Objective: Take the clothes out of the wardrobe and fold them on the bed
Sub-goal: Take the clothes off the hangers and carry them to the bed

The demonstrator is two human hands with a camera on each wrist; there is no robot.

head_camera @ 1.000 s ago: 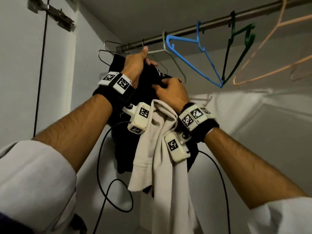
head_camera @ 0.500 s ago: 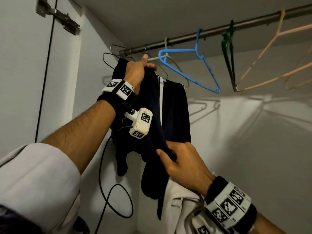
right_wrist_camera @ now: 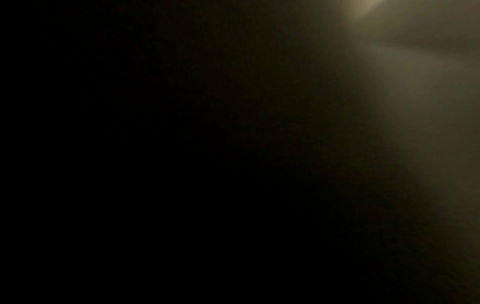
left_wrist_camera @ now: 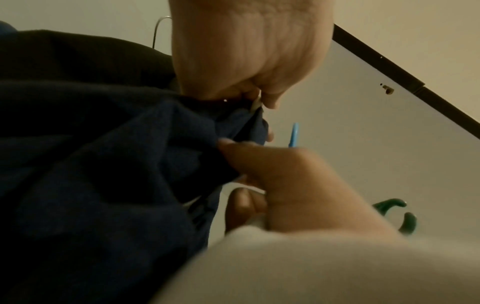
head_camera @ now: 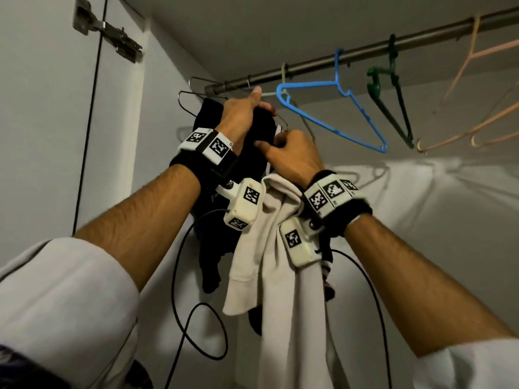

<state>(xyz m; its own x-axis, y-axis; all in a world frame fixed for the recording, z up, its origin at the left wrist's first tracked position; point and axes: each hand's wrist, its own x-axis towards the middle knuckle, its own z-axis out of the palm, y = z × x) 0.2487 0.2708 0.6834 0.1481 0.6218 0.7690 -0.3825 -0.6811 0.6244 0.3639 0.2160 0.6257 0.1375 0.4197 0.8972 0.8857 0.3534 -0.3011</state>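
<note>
Wardrobe interior, seen from below; dark garment [head_camera: 261, 127] on a wire hanger [head_camera: 188, 103] at the left end of the rail [head_camera: 365, 50]; left hand [head_camera: 241, 113] clamped on the garment's top at the hanger; right hand [head_camera: 292, 158] just beside it, fingers pinching the same dark cloth; beige garment [head_camera: 280, 276] draped over the right wrist, hanging down; blue hanger [head_camera: 337, 119], green hanger [head_camera: 393, 102] and pink hanger [head_camera: 463, 127] bare on the rail; right wrist view dark.
</note>
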